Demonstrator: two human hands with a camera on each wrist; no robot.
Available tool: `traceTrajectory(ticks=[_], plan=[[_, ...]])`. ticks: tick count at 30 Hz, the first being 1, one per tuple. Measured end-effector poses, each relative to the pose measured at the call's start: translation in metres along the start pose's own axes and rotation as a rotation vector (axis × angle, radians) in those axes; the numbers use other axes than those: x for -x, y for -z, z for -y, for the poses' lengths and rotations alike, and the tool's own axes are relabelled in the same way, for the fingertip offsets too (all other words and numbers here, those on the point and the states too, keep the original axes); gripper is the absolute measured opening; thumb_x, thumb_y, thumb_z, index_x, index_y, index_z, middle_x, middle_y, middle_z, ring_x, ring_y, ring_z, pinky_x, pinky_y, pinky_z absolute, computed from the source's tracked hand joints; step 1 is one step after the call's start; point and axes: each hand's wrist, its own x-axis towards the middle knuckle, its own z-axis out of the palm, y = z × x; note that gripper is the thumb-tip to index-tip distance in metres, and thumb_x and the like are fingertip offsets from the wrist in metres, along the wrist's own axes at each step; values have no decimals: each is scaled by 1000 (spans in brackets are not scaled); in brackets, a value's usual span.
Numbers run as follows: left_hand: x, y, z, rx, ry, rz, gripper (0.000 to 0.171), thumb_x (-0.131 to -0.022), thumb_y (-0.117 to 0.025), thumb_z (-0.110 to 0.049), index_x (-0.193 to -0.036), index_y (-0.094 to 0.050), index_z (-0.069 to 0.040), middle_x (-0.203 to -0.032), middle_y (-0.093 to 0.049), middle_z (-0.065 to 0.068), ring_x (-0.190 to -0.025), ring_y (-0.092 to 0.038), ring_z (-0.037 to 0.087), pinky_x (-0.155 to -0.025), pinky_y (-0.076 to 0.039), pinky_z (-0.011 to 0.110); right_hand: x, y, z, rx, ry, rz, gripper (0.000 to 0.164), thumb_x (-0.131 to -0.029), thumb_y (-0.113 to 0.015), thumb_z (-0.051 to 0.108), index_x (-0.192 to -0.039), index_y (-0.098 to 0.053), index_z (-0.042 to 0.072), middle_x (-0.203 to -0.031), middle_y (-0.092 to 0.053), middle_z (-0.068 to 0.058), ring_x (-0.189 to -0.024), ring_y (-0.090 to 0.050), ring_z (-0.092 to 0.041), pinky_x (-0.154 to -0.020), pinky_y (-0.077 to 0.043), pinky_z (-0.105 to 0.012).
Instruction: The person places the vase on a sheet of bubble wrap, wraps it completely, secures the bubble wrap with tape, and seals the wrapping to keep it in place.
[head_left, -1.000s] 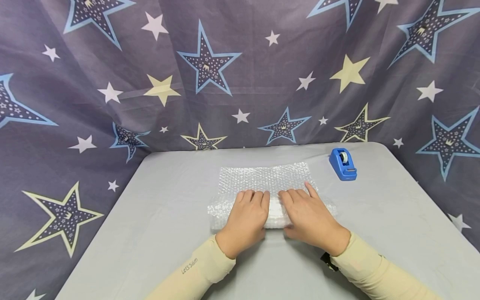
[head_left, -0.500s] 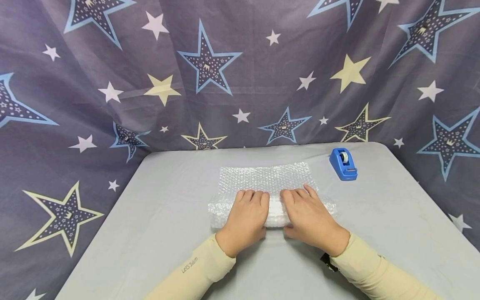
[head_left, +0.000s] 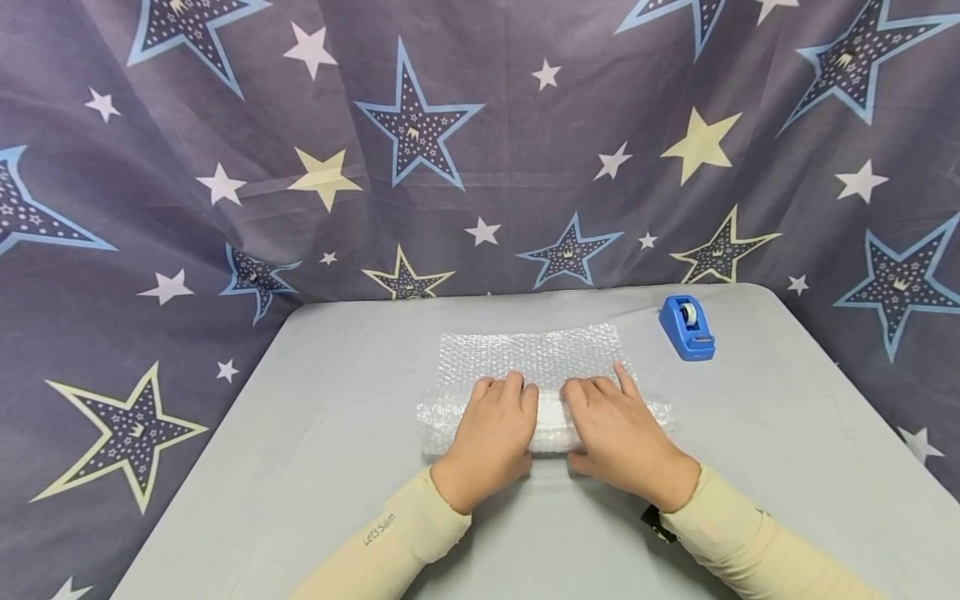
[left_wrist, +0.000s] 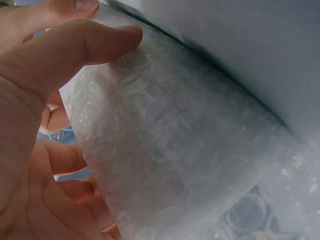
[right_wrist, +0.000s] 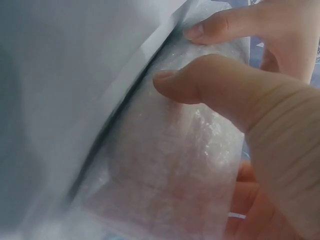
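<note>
A roll of clear bubble wrap point(head_left: 552, 429) lies across the middle of the table, its unrolled flap point(head_left: 528, 354) spread flat behind it. My left hand point(head_left: 493, 433) grips the roll left of centre, fingers over the top and thumb on the near side. Right of centre, my right hand point(head_left: 618, 429) holds it the same way, little finger lifted. In the left wrist view the thumb presses the wrap's near face point(left_wrist: 165, 125). The right wrist view has the other thumb on the roll point(right_wrist: 175, 150). Whatever is inside the layers is hidden.
A blue tape dispenser point(head_left: 686, 328) with a roll of tape stands at the table's back right. The light grey table point(head_left: 337, 375) reaches back to a dark curtain point(head_left: 510, 167) printed with stars.
The roll and both hands stay nearly in place. Some left fingers have lifted slightly, and the right little finger has dipped and risen again.
</note>
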Motion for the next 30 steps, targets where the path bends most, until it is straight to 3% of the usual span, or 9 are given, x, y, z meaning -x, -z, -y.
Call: traceTrajectory(ticks=[5,13,21,30], plan=[[0,0,1,-1,-3,-10,65,-56,-90,-28,-111,-61,-6,-96,-54,4,-82,-62,22,-89,-43,42,0,0,0,-2,-6,8,76,-60,-92,32,-118,-51,7,-118,-67,-10,-113,-63,-34,-117,-25,-70],[0,0,3,-10,-3,-14,69,-61,-85,-26,-122,-61,-3,-109,-62,9,-109,-61,30,-95,-44,44,-1,-2,-3,-21,14,13,80,-59,-95,33,-123,-54,6,-136,-61,-19,-128,-59,-36,-119,-25,-69],[0,-1,4,15,32,-28,61,-59,-80,-21,-114,-56,-9,-103,-63,5,-102,-60,27,-89,-43,42,-3,-4,-7,-52,19,-2,84,-57,-95,29,-128,-56,6,-128,-59,-13,-123,-59,-31,-117,-28,-69],[-1,-1,5,27,41,-39,51,-61,-78,-19,-106,-56,-11,-99,-65,3,-98,-60,26,-86,-43,41,-2,-5,-8,-41,-5,18,90,-59,-97,30,-135,-55,6,-133,-57,-14,-127,-57,-33,-117,-24,-73]])
